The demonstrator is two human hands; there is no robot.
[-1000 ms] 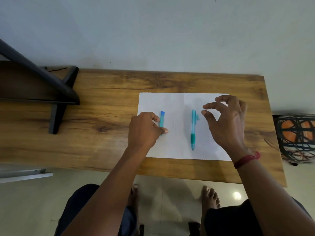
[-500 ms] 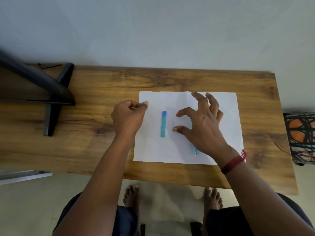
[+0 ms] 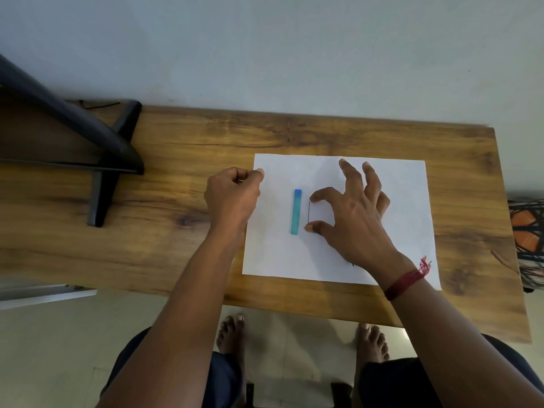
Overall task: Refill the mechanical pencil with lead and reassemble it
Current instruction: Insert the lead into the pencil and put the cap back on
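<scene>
- Right hand [image 3: 357, 214] hovers low over the white paper [image 3: 406, 187], thumb and forefinger spread and bracketing the two ends of the thin lead [image 3: 308, 213]; contact looks likely, hard to confirm.
- Lead lies just right of the teal lead case [image 3: 296, 212].
- Left hand [image 3: 231, 198] curled into a loose fist at the paper's left edge, apparently empty.
- Pencil hidden beneath the right palm.
</scene>
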